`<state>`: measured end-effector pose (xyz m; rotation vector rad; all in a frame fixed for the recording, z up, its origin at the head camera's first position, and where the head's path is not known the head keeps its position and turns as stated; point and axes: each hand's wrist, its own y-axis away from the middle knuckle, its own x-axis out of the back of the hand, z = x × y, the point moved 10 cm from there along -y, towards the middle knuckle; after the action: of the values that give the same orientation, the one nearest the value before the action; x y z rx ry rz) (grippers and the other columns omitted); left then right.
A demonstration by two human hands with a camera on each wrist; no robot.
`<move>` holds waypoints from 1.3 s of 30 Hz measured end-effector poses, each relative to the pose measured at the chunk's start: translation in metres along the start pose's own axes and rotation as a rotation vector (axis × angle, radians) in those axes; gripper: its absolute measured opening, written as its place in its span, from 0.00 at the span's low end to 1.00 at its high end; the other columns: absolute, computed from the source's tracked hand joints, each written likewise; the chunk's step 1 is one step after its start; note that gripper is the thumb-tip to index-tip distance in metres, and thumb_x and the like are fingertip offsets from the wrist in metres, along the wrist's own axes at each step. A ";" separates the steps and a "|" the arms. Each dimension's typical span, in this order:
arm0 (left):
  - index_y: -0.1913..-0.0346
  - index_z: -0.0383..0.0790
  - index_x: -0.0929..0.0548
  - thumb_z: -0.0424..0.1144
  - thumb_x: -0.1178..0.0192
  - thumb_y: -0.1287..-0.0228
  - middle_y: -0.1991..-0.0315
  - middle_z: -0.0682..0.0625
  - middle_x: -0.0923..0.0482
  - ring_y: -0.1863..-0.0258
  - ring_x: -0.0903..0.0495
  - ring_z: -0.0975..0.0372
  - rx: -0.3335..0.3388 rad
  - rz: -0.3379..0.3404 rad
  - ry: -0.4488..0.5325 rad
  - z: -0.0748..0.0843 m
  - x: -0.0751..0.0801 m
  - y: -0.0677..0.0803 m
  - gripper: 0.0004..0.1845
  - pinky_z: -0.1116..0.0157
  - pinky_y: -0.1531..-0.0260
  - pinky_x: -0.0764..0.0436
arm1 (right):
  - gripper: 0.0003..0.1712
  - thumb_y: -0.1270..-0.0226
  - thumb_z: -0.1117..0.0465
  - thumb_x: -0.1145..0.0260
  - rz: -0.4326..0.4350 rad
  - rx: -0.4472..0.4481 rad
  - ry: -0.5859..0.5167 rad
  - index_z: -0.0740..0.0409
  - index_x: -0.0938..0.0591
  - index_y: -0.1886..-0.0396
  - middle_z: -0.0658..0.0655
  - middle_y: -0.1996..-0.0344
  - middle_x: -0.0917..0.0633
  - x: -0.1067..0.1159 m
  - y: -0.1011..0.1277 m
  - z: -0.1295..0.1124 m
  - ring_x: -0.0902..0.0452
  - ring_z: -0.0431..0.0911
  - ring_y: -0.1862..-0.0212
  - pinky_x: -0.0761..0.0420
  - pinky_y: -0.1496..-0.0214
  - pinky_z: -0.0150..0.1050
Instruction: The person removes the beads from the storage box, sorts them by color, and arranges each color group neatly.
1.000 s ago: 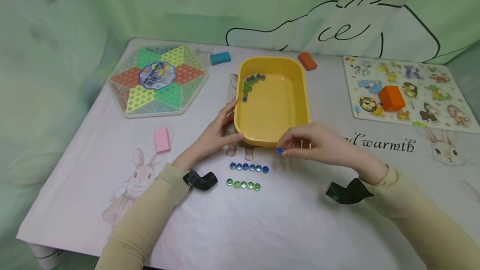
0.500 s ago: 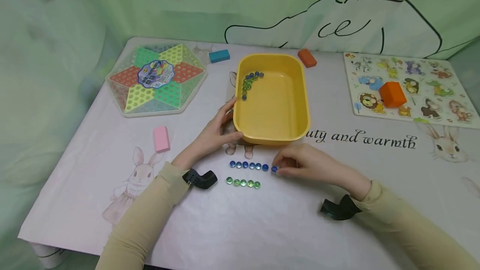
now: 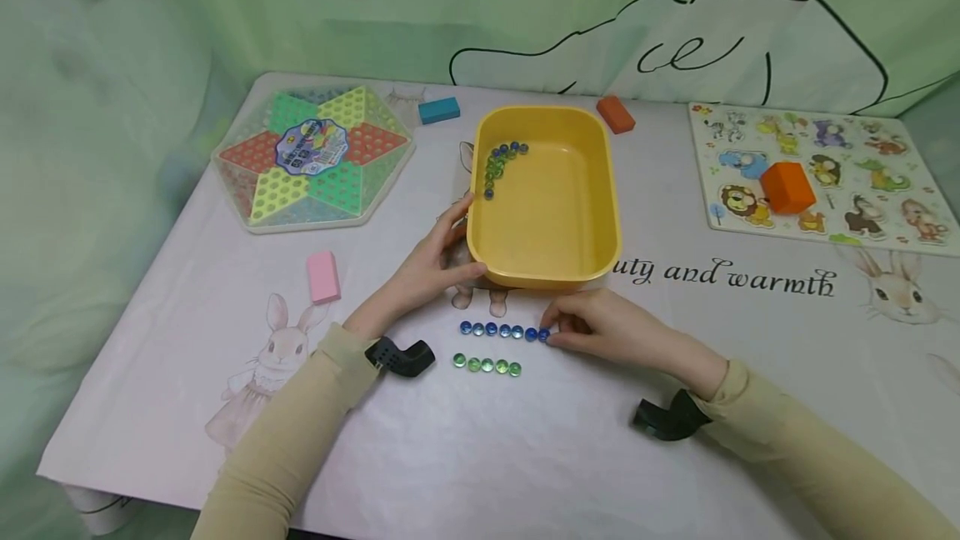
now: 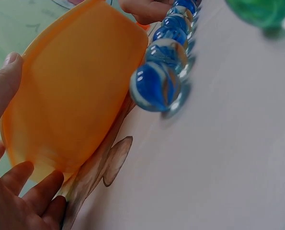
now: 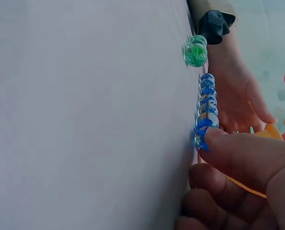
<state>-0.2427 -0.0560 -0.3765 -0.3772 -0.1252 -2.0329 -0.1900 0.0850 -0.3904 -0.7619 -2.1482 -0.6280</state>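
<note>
My right hand (image 3: 611, 327) pinches a blue marble (image 3: 544, 336) between thumb and forefinger at the right end of a row of blue marbles (image 3: 491, 329). In the right wrist view the thumb covers part of that marble (image 5: 202, 139). Below it lies a shorter row of green marbles (image 3: 487, 366). Behind both rows stands a yellow tub (image 3: 547, 223), with blue and green marbles (image 3: 495, 165) gathered along its left inner side. My left hand (image 3: 427, 269) rests spread against the tub's left wall and near corner, as the left wrist view shows with its thumb (image 4: 8, 79).
A star-patterned Chinese checkers board (image 3: 311, 157) lies at the back left. Around the tub are a pink block (image 3: 323, 277), a blue block (image 3: 439, 111) and a red-orange block (image 3: 617, 114). An orange block (image 3: 787, 187) sits on an animal puzzle board (image 3: 840, 227) at right.
The right hand has brought the blue marble down from beside the tub's near edge, then slid it left against the row's end. The left hand stays in place.
</note>
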 end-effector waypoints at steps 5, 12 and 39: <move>0.27 0.38 0.58 0.29 0.41 0.40 0.27 0.38 0.57 0.32 0.43 0.47 0.004 -0.004 -0.002 0.013 0.001 0.004 0.45 0.51 0.32 0.48 | 0.06 0.41 0.60 0.34 -0.012 0.007 -0.003 0.53 0.19 0.63 0.42 0.82 0.29 0.000 0.001 -0.002 0.35 0.33 0.77 0.33 0.73 0.28; 0.27 0.40 0.58 0.29 0.40 0.40 0.27 0.39 0.57 0.32 0.43 0.47 -0.001 -0.001 0.006 0.003 0.001 0.001 0.46 0.51 0.32 0.49 | 0.09 0.41 0.59 0.33 -0.040 0.031 0.002 0.53 0.19 0.61 0.42 0.81 0.28 0.006 0.002 -0.009 0.35 0.33 0.77 0.32 0.73 0.28; 0.27 0.43 0.58 0.31 0.41 0.39 0.27 0.41 0.57 0.31 0.45 0.48 0.030 -0.009 0.019 0.001 0.000 0.002 0.45 0.49 0.32 0.51 | 0.12 0.35 0.61 0.39 -0.189 0.032 -0.089 0.60 0.20 0.54 0.58 0.67 0.20 0.104 -0.080 -0.029 0.27 0.47 0.66 0.22 0.64 0.36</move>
<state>-0.2405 -0.0571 -0.3753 -0.3387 -0.1451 -2.0403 -0.2867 0.0429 -0.3066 -0.5841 -2.3249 -0.6661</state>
